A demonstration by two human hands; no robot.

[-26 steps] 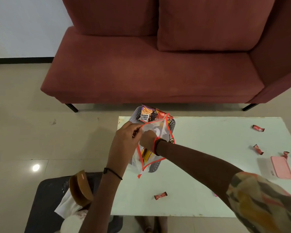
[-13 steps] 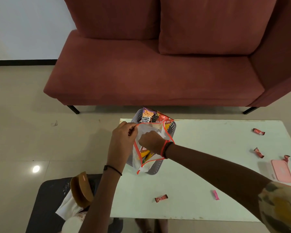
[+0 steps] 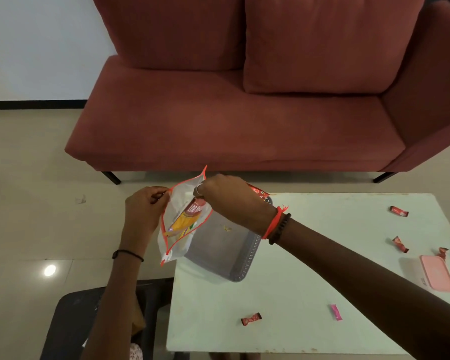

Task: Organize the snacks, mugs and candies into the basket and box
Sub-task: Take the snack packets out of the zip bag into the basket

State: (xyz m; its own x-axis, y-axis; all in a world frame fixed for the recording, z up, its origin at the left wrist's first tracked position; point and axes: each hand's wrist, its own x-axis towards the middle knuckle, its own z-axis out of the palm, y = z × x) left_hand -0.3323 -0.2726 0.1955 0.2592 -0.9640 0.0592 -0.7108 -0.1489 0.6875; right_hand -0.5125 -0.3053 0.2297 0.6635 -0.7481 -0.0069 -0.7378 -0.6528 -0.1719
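The clear pouch [image 3: 176,203] with orange-red trim hangs open in the air between the two hands, off the table's left edge, with a yellow and red snack packet [image 3: 185,221] inside it. The left hand [image 3: 143,206] pinches the pouch's left rim between thumb and curled fingers. The right hand [image 3: 226,196] pinches the opposite rim near the top corner, its fingers closed on the trim. Under the right wrist sits the grey basket [image 3: 226,253] on the white table [image 3: 322,229], and a red packet [image 3: 257,192] shows in it just behind that hand. Below the right forearm lie a red candy [image 3: 251,319] and a pink candy [image 3: 335,312]. Well to the right of the right hand are more red candies [image 3: 398,211] and a pink box [image 3: 437,272]. Beyond both hands stands a red sofa [image 3: 244,113]
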